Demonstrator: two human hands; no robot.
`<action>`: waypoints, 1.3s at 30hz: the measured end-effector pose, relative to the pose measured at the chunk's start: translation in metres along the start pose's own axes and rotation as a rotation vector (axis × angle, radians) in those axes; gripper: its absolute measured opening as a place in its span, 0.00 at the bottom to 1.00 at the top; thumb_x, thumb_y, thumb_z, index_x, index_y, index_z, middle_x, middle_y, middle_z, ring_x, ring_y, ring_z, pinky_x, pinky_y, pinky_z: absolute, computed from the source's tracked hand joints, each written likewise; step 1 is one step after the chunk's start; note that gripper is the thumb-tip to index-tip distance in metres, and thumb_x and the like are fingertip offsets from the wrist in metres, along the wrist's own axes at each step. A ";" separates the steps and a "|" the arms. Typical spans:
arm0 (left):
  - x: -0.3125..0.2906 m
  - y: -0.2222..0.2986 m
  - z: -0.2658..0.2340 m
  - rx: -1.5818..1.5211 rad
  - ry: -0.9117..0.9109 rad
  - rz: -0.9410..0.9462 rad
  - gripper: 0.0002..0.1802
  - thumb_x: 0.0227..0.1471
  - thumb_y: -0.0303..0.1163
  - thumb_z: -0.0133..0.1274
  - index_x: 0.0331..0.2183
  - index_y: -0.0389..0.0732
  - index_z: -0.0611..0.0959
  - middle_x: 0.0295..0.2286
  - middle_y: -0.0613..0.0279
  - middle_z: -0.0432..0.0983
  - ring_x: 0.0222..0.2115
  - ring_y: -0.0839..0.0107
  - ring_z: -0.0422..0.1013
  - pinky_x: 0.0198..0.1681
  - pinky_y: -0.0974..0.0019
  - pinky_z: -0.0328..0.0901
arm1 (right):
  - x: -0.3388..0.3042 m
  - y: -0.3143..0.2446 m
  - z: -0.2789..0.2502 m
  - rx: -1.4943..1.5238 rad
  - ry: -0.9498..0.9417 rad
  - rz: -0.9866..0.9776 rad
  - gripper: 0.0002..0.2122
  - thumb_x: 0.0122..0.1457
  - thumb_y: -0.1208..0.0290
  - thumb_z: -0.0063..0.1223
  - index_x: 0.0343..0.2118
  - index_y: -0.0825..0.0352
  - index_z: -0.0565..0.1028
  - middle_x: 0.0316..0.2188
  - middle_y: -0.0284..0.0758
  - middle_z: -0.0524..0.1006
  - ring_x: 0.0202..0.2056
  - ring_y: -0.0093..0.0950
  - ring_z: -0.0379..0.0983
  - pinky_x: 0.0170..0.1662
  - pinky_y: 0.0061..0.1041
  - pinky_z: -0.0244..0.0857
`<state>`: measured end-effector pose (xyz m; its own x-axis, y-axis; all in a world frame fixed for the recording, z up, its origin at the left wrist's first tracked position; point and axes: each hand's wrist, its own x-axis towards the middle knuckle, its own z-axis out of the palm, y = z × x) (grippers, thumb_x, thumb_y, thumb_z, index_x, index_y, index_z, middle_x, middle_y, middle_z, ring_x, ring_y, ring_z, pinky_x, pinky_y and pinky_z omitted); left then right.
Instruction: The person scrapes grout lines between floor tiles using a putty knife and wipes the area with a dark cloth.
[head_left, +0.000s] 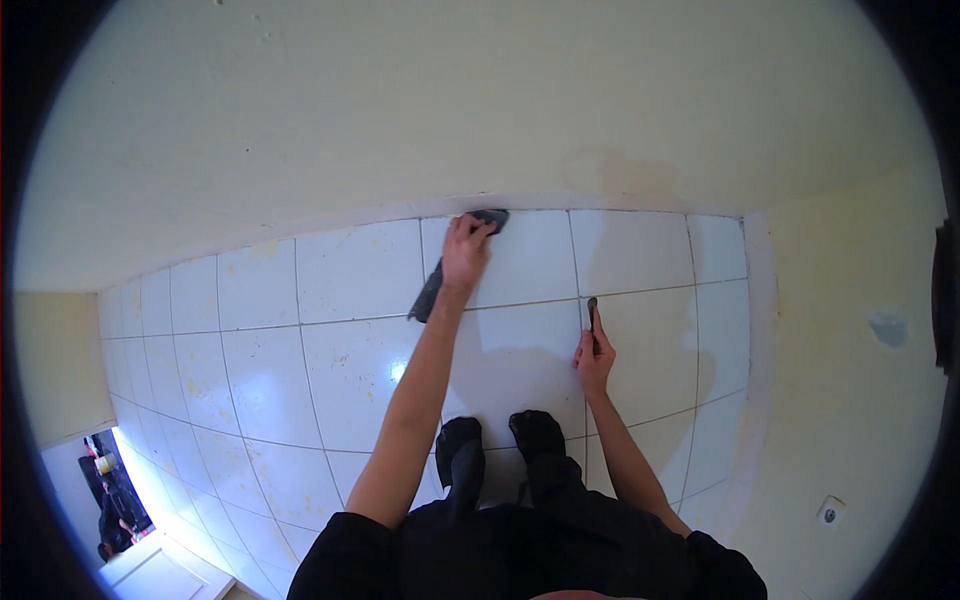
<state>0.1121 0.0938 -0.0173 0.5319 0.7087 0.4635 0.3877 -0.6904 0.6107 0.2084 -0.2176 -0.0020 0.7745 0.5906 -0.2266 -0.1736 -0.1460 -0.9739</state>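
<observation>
My left hand [466, 255] is closed on a dark grey cloth [428, 294]. One bunched end of the cloth lies against the tile floor at the foot of the far wall, and the other end hangs out below my wrist. Further right and nearer to me, my right hand [595, 362] grips a thin dark tool [592, 312], its index finger stretched along it. The tool's tip points away from me, just over a tile joint; its exact kind is too small to tell. White tiles [520, 345] with dark joints lie under both hands.
A cream wall [480, 110] runs along the far side and meets a right wall [840, 400] carrying a socket [831, 511]. Yellowish specks mark the tiles at left. My feet in dark socks [538, 434] stand close below. A white door [160, 572] is at lower left.
</observation>
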 end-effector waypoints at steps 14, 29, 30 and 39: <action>-0.069 -0.073 -0.116 -0.010 0.737 -0.654 0.15 0.61 0.25 0.46 0.49 0.37 0.76 0.44 0.48 0.69 0.46 0.54 0.68 0.53 0.55 0.63 | 0.003 0.007 -0.001 -0.001 -0.026 -0.017 0.22 0.69 0.77 0.43 0.66 0.60 0.64 0.17 0.20 0.60 0.15 0.11 0.55 0.17 0.16 0.54; -0.079 -0.029 -0.119 0.084 0.135 -0.513 0.15 0.63 0.32 0.45 0.50 0.46 0.78 0.47 0.54 0.70 0.47 0.51 0.71 0.50 0.54 0.68 | 0.057 -0.026 0.040 -1.072 -0.305 -0.476 0.24 0.64 0.70 0.50 0.64 0.53 0.67 0.29 0.42 0.79 0.28 0.42 0.76 0.33 0.41 0.72; -0.079 -0.029 -0.119 0.081 0.132 -0.509 0.15 0.63 0.32 0.45 0.50 0.46 0.78 0.47 0.54 0.70 0.47 0.51 0.71 0.50 0.54 0.68 | 0.063 -0.027 0.044 -1.073 -0.300 -0.474 0.24 0.64 0.70 0.50 0.64 0.53 0.67 0.29 0.42 0.79 0.28 0.42 0.76 0.33 0.41 0.72; -0.080 -0.034 -0.116 0.093 0.137 -0.510 0.14 0.62 0.31 0.46 0.49 0.46 0.79 0.46 0.56 0.71 0.47 0.53 0.72 0.49 0.55 0.68 | 0.089 -0.045 0.066 -1.213 -0.428 -0.352 0.25 0.60 0.74 0.49 0.63 0.60 0.67 0.27 0.45 0.78 0.29 0.44 0.77 0.33 0.45 0.72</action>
<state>-0.0310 0.0770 -0.0005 0.1579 0.9658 0.2056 0.6394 -0.2587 0.7240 0.2446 -0.1060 0.0216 0.3763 0.9109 -0.1694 0.8156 -0.4124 -0.4058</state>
